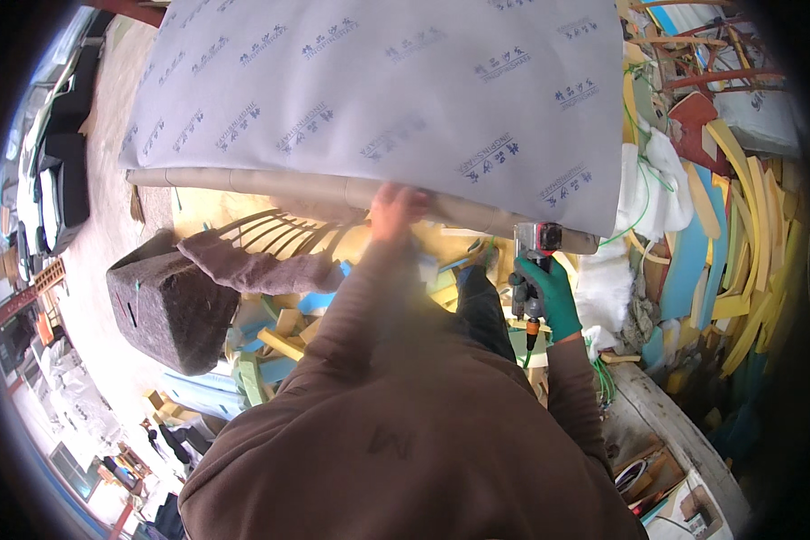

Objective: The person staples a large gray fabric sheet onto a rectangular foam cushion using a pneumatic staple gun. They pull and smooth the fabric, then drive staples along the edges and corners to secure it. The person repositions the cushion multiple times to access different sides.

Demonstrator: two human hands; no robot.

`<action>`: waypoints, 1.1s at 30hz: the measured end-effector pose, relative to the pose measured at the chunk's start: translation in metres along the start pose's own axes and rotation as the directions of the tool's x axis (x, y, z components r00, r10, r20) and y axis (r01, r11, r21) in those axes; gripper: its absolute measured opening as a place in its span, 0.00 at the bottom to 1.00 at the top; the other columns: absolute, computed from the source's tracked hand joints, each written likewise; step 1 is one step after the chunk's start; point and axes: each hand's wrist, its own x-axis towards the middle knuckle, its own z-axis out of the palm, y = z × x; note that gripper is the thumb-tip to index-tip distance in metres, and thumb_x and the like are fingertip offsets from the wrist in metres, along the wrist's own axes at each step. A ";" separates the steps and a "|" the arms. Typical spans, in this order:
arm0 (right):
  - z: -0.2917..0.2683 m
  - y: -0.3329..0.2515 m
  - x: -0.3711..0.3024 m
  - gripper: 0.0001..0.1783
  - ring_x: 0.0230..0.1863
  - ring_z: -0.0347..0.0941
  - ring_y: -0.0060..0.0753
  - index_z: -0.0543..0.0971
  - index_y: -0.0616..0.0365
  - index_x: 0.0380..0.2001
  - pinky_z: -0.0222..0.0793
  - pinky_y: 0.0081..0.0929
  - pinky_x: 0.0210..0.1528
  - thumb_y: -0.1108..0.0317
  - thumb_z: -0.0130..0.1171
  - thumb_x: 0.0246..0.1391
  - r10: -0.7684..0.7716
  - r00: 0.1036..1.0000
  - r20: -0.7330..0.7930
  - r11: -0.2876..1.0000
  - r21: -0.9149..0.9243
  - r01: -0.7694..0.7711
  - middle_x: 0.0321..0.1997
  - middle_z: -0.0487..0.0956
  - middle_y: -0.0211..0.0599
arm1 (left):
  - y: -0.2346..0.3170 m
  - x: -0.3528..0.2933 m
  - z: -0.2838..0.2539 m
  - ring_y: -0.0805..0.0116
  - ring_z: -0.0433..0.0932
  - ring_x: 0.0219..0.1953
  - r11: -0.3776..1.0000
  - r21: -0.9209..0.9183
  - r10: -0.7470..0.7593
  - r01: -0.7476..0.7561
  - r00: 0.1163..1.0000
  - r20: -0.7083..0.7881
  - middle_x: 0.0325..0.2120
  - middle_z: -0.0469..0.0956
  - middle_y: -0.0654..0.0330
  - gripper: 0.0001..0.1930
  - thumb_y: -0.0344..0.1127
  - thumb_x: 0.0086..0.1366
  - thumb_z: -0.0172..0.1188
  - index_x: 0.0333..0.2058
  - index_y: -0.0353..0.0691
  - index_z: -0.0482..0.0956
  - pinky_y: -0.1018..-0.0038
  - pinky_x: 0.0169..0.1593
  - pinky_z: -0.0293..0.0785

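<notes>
A large furniture piece covered in pale grey printed lining cloth (360,90) lies in front of me, with a brown fabric edge (270,184) along its near side. My bare left hand (396,211) is at the middle of that edge, its slightly blurred fingers bent and closed on the fabric. In a green glove, my right hand (553,297) is wrapped round a staple gun (533,247). The tool stands upright, its head close to the right end of the brown edge. An orange hose fitting (533,328) hangs below its handle.
A dark grey upholstered block (175,306) stands at left, beside a strip of brown fabric (261,265). Foam offcuts (283,344) lie underneath. White wadding (607,288), green hose (641,193) and stacked yellow and blue foam strips (747,234) crowd the right side.
</notes>
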 end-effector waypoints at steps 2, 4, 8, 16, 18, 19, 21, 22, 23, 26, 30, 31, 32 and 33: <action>0.003 0.002 -0.003 0.16 0.26 0.80 0.23 0.85 0.59 0.49 0.75 0.25 0.29 0.59 0.72 0.68 -0.025 1.000 0.011 0.999 0.030 0.024 0.34 0.87 0.34 | 0.018 0.000 -0.016 0.66 0.88 0.31 0.998 0.050 -0.029 0.029 1.000 0.003 0.34 0.87 0.57 0.11 0.37 0.78 0.62 0.52 0.38 0.80 0.71 0.35 0.86; 0.008 0.007 -0.006 0.16 0.23 0.78 0.24 0.81 0.57 0.48 0.74 0.24 0.28 0.58 0.71 0.69 -0.016 1.000 -0.010 0.999 0.029 0.016 0.34 0.85 0.34 | 0.027 0.001 -0.025 0.67 0.87 0.30 0.997 0.044 -0.067 0.066 0.998 0.016 0.33 0.86 0.58 0.11 0.39 0.79 0.62 0.52 0.40 0.80 0.72 0.36 0.86; 0.021 0.016 -0.011 0.16 0.29 0.81 0.24 0.84 0.59 0.50 0.75 0.25 0.30 0.60 0.72 0.68 0.015 0.998 -0.065 0.998 0.066 -0.010 0.36 0.87 0.35 | 0.027 0.013 -0.031 0.68 0.86 0.30 0.985 -0.044 -0.163 0.167 0.984 0.075 0.32 0.85 0.60 0.09 0.41 0.80 0.62 0.50 0.43 0.80 0.73 0.34 0.84; 0.062 0.017 -0.033 0.17 0.23 0.77 0.23 0.81 0.58 0.51 0.71 0.24 0.26 0.58 0.69 0.69 0.001 0.999 -0.054 0.997 0.072 0.003 0.33 0.85 0.36 | 0.017 0.027 -0.032 0.68 0.83 0.29 0.958 -0.191 -0.189 0.216 0.971 0.148 0.29 0.81 0.62 0.07 0.38 0.80 0.63 0.45 0.42 0.78 0.71 0.36 0.84; 0.068 0.018 -0.041 0.18 0.23 0.77 0.23 0.81 0.59 0.52 0.72 0.24 0.26 0.58 0.70 0.69 0.046 0.997 -0.067 0.993 0.112 -0.038 0.34 0.85 0.37 | 0.012 0.020 -0.024 0.67 0.83 0.30 0.956 -0.235 -0.162 0.176 0.984 0.078 0.29 0.81 0.61 0.08 0.38 0.80 0.63 0.43 0.41 0.77 0.70 0.37 0.84; 0.070 0.018 -0.043 0.16 0.23 0.77 0.22 0.81 0.57 0.51 0.71 0.24 0.24 0.60 0.70 0.69 0.025 0.998 -0.061 0.995 0.099 -0.019 0.34 0.85 0.34 | 0.010 0.016 -0.022 0.66 0.84 0.30 0.960 -0.232 -0.149 0.156 0.988 0.048 0.29 0.81 0.61 0.08 0.38 0.80 0.63 0.42 0.40 0.77 0.69 0.37 0.84; 0.070 0.018 -0.044 0.13 0.23 0.76 0.20 0.82 0.54 0.50 0.70 0.23 0.20 0.64 0.71 0.69 0.021 0.999 -0.049 0.997 0.080 -0.017 0.34 0.84 0.30 | 0.007 0.008 -0.020 0.65 0.84 0.30 0.965 -0.236 -0.123 0.119 0.992 -0.001 0.30 0.82 0.60 0.09 0.37 0.79 0.63 0.41 0.38 0.78 0.67 0.38 0.85; 0.070 0.018 -0.043 0.13 0.24 0.77 0.20 0.82 0.54 0.51 0.70 0.23 0.21 0.63 0.71 0.69 0.032 0.998 -0.048 0.997 0.071 -0.028 0.34 0.84 0.30 | 0.007 0.006 -0.019 0.65 0.84 0.31 0.974 -0.188 -0.134 0.124 0.990 -0.039 0.30 0.83 0.59 0.09 0.37 0.79 0.63 0.40 0.38 0.79 0.67 0.39 0.85; 0.070 0.018 -0.040 0.14 0.25 0.77 0.19 0.82 0.54 0.52 0.70 0.22 0.22 0.63 0.71 0.69 0.031 0.999 -0.031 0.997 0.072 -0.029 0.35 0.84 0.30 | 0.007 0.004 -0.018 0.64 0.85 0.31 0.982 -0.147 -0.129 0.118 0.989 -0.068 0.31 0.84 0.59 0.09 0.37 0.78 0.63 0.39 0.37 0.80 0.66 0.40 0.85; 0.069 0.020 -0.023 0.15 0.24 0.77 0.21 0.82 0.58 0.51 0.72 0.23 0.25 0.62 0.71 0.69 -0.039 0.999 -0.018 0.999 0.038 0.040 0.35 0.86 0.35 | 0.009 0.004 -0.016 0.64 0.86 0.32 0.994 0.001 -0.110 0.111 0.980 -0.164 0.31 0.87 0.57 0.10 0.36 0.75 0.64 0.36 0.35 0.84 0.66 0.40 0.85; 0.076 0.018 0.026 0.15 0.24 0.77 0.20 0.83 0.60 0.50 0.74 0.24 0.27 0.61 0.71 0.69 -0.110 0.992 -0.056 0.984 -0.146 0.101 0.35 0.87 0.37 | 0.015 0.007 -0.013 0.67 0.84 0.28 0.951 0.307 0.043 0.027 0.975 -0.218 0.28 0.87 0.57 0.13 0.35 0.68 0.65 0.30 0.31 0.87 0.68 0.35 0.82; 0.080 0.017 0.039 0.14 0.24 0.77 0.20 0.83 0.59 0.49 0.73 0.23 0.27 0.62 0.70 0.69 -0.138 0.990 0.014 0.986 -0.090 0.138 0.35 0.86 0.36 | 0.017 0.008 -0.013 0.68 0.84 0.27 0.949 0.315 0.060 0.013 0.973 -0.222 0.27 0.87 0.56 0.13 0.35 0.67 0.64 0.28 0.30 0.88 0.69 0.33 0.81; 0.085 0.017 0.048 0.13 0.23 0.77 0.20 0.82 0.59 0.48 0.74 0.24 0.27 0.62 0.71 0.69 -0.152 0.986 0.076 0.988 0.024 0.150 0.34 0.86 0.35 | 0.018 0.008 -0.013 0.68 0.83 0.25 0.946 0.322 0.050 0.029 0.971 -0.233 0.26 0.87 0.56 0.14 0.36 0.66 0.64 0.27 0.29 0.88 0.68 0.32 0.80; 0.097 0.017 0.061 0.13 0.23 0.77 0.20 0.82 0.59 0.47 0.74 0.24 0.27 0.62 0.71 0.69 -0.168 0.982 0.084 0.986 0.024 0.166 0.33 0.85 0.35 | 0.019 0.008 -0.014 0.68 0.82 0.24 0.943 0.328 0.033 0.050 0.970 -0.242 0.25 0.87 0.56 0.16 0.37 0.65 0.63 0.26 0.28 0.88 0.68 0.30 0.78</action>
